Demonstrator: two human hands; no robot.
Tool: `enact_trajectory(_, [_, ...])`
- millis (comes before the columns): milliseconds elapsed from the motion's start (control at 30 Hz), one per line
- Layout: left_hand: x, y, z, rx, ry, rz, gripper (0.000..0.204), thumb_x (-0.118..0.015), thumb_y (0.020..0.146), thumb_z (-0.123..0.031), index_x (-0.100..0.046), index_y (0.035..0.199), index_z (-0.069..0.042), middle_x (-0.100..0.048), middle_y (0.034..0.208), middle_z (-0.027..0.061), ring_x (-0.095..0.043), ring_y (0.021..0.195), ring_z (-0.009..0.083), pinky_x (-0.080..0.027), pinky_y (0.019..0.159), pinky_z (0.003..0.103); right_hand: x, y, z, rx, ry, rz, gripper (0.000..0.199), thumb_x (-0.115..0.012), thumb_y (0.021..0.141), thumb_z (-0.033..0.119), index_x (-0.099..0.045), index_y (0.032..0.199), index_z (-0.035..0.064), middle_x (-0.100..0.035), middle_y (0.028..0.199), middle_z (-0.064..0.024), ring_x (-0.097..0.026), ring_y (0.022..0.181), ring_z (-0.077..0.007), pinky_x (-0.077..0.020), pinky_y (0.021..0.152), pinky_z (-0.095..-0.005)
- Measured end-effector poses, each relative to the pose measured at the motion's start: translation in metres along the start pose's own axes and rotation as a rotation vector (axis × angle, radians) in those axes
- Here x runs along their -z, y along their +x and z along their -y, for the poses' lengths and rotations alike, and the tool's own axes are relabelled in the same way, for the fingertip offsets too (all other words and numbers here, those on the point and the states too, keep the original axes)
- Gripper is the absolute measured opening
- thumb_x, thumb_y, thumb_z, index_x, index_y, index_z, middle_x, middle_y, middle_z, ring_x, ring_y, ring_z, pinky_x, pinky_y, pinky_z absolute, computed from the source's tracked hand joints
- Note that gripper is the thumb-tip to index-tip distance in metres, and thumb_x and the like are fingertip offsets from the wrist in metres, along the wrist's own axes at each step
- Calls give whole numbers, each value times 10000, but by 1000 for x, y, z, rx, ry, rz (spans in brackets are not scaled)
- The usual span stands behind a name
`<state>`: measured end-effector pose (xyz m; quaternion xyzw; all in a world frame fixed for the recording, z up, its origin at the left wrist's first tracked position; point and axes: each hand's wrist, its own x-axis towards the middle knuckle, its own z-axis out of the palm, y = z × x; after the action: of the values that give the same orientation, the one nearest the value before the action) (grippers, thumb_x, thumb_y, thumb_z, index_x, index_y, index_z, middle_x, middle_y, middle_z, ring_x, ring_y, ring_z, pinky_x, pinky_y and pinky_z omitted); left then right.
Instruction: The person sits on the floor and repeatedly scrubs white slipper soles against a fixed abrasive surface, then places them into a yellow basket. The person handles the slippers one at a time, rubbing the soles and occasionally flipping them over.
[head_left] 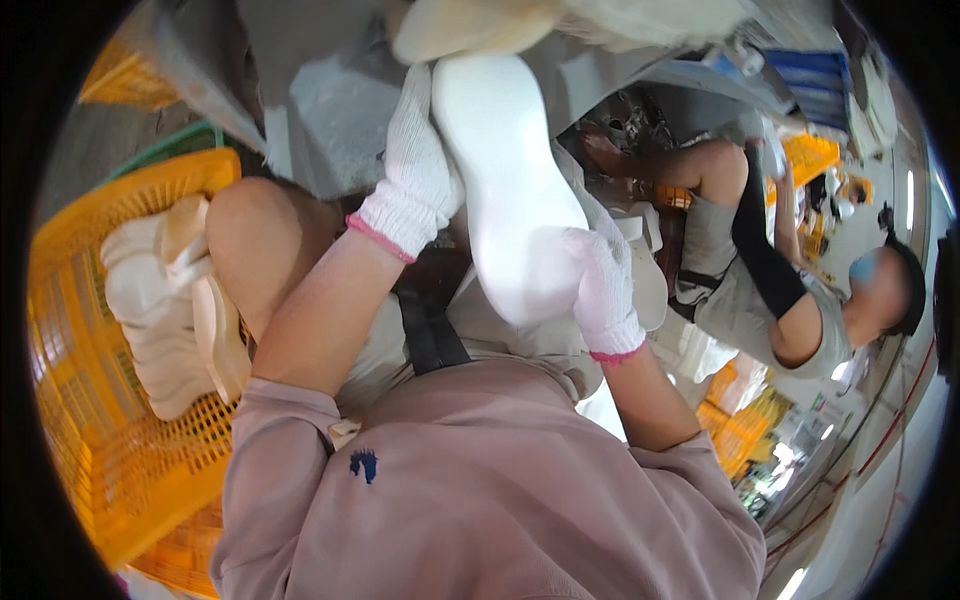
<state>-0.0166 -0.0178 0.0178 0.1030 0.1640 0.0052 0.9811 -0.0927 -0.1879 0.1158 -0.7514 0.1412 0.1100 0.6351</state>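
Between my gloved hands is a white shoe sole point(510, 190), its toe end pointing away from me and its smooth, broad face up. My left hand point(412, 165), in a white knit glove with a pink cuff, is closed along the sole's left edge near the far end. My right hand point(604, 280), gloved alike, grips the near end from the right, thumb on top. The sole's far tip reaches a pale, fuzzy-edged rounded thing point(480, 28) on a grey machine housing point(335, 110); whether they touch I cannot tell.
At my left stands a yellow plastic crate point(75, 390) holding several cream soles point(160, 320). More pale soles point(648, 270) lie beside my right hand. To the right sits a co-worker point(770, 250) in a cap and mask. Yellow crates point(740, 420) stand behind.
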Motion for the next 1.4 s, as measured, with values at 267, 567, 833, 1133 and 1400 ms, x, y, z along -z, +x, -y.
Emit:
enact_trajectory(267, [11, 15, -46, -127, 773, -40, 456, -504, 1084, -345, -598, 1396, -26, -661, 1368, 175, -657, 1212, 313, -546, 1023, 421, -21, 11, -18, 591, -420, -4, 445, -732, 840, 410, -746, 1114, 60, -743, 1000, -218, -721, 896, -426, -561, 832, -515])
enact_trajectory(567, [23, -16, 33, 576, 1494, 281, 604, -478, 1111, -474, -522, 1537, -49, -645, 1382, 138, -634, 1099, 186, -492, 956, 308, 281, -208, -136, 109, -398, -1114, 430, -680, 983, 301, -664, 1318, 33, -730, 1182, -156, -714, 1050, -272, -569, 908, -375])
enact_trajectory(833, [17, -30, 41, 449, 1756, 317, 522, -565, 1089, -375, -596, 1461, -10, -685, 1323, 115, -662, 1074, 161, -522, 943, 307, 320, -265, -276, -614, -1353, -950, 431, -533, 1045, 342, -673, 1205, -33, -691, 1153, -242, -644, 1152, -356, -507, 1016, -482])
enact_trajectory(1133, [99, -187, -258, -1105, 1586, -642, 270, -622, 1025, -72, -666, 1270, 33, -712, 1214, 99, -677, 1078, 205, -559, 943, 344, 295, -165, -171, -179, -1430, -706, 587, -547, 1076, 356, -509, 1525, -21, -553, 1522, -246, -533, 1395, -398, -401, 1184, -444])
enact_trajectory(1400, [205, -142, -286, -609, 2620, -454, 608, -841, 865, -277, -559, 1345, -31, -652, 1283, 219, -618, 1247, 357, -506, 1046, 390, 132, -24, -17, 472, -874, -62, 415, -590, 1042, 146, -631, 1425, -10, -679, 1377, -185, -658, 1230, -308, -482, 1079, -361])
